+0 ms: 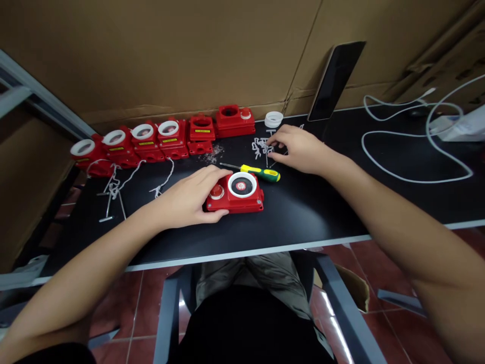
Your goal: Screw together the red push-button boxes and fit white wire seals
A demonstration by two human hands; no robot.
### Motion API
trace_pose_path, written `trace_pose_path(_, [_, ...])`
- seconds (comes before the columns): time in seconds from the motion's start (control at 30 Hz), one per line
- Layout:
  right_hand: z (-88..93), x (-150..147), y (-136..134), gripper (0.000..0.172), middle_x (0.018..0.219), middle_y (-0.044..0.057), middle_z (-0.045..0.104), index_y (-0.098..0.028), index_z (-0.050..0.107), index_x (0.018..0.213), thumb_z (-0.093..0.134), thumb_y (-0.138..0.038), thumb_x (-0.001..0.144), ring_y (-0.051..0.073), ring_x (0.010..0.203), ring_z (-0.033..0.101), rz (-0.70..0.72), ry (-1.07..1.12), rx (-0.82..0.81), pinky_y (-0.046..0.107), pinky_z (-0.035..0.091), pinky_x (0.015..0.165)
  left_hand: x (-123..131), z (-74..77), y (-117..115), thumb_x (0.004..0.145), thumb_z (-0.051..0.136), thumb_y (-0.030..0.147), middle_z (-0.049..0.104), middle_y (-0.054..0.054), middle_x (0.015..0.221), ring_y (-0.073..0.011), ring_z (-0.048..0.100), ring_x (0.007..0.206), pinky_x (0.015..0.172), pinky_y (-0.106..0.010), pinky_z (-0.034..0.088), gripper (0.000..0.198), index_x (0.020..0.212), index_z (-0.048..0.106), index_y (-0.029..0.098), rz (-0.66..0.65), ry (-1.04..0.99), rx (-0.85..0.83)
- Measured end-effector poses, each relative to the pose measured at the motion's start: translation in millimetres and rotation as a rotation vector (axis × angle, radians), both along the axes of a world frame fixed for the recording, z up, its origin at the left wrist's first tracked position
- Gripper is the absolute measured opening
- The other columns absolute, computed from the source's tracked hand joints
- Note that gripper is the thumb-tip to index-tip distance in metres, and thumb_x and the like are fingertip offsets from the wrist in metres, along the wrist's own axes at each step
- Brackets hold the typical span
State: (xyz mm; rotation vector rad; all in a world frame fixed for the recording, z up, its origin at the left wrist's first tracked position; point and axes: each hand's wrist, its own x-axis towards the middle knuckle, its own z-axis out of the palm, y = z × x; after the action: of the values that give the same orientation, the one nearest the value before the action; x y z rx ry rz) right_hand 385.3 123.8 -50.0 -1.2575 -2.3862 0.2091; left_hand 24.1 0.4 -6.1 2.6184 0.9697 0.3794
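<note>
My left hand (pixel 193 197) grips the left end of a red box (pixel 242 206), thumb along the near side and fingers over the far side. That box lies on the black table and has a white ring (pixel 242 185) around a dark round window, plus a red cap on its left. Farther right, my right hand (pixel 297 147) reaches over a small heap of white cords (pixel 259 146) with thin metal T-shaped rods. Its fingers are curled at the heap, thumb and forefinger apart. A yellow-green screwdriver (pixel 261 173) lies between the hands, just behind the box.
Along the cardboard wall stands a row of several red boxes (pixel 146 146), some with white rings and cords. Loose T-rods (pixel 109 207) lie at left. Behind my right hand are white rings (pixel 273 119) and a leaning dark phone (pixel 336 81). A white cable (pixel 417 179) loops at right.
</note>
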Motion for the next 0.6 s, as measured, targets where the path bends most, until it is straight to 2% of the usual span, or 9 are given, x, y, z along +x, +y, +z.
trace_pose_path(0.2, [3.0,0,0,0.014,0.108,0.015,0.082,-0.02,0.084,0.099,0.071,-0.019,0.096,0.032,0.095,0.077,-0.067,0.005,0.002,0.049,0.06,0.096,-1,-2.0,1,0.102,0.076,0.047,0.071,-0.02,0.154,-0.0394,0.073,0.14,0.125,-0.054,0.062,0.074,0.165,0.054,0.015,0.081,0.005,0.011])
trace_pose_path(0.3, [15.1,2,-5,0.012,0.108,0.013,0.082,-0.022,0.081,0.102,0.07,-0.022,0.097,0.029,0.093,0.076,-0.113,0.079,0.037,0.047,0.061,0.094,-1,-4.8,1,0.1,0.074,0.043,0.069,-0.021,0.157,-0.0402,0.072,0.144,0.128,-0.055,0.061,0.076,0.167,0.052,0.013,0.124,-0.002,0.045])
trace_pose_path(0.4, [30.1,2,-15,0.005,0.105,0.01,0.081,-0.026,0.074,0.102,0.075,-0.029,0.098,0.027,0.093,0.075,-0.171,0.362,0.042,0.045,0.063,0.091,0,-6.7,1,0.097,0.073,0.038,0.068,-0.022,0.159,-0.0418,0.071,0.148,0.131,-0.058,0.06,0.079,0.169,0.05,0.012,0.162,-0.009,0.063])
trace_pose_path(0.5, [41.2,-5,-26,0.018,0.096,0.005,0.079,-0.028,0.068,0.099,0.081,-0.041,0.099,0.025,0.09,0.075,-0.111,0.702,-0.051,0.043,0.064,0.089,1,-6.6,-1,0.096,0.074,0.036,0.068,-0.021,0.159,-0.0426,0.07,0.15,0.131,-0.06,0.06,0.08,0.17,0.049,0.015,0.194,-0.008,0.065])
trace_pose_path(0.6, [46.5,-17,-40,0.034,0.097,0.004,0.078,-0.03,0.07,0.098,0.09,-0.056,0.096,0.025,0.094,0.076,-0.022,0.907,-0.16,0.043,0.065,0.091,1,-5.5,-3,0.096,0.073,0.035,0.068,-0.022,0.16,-0.0436,0.07,0.149,0.13,-0.061,0.061,0.082,0.171,0.048,0.014,0.251,0.014,0.084])
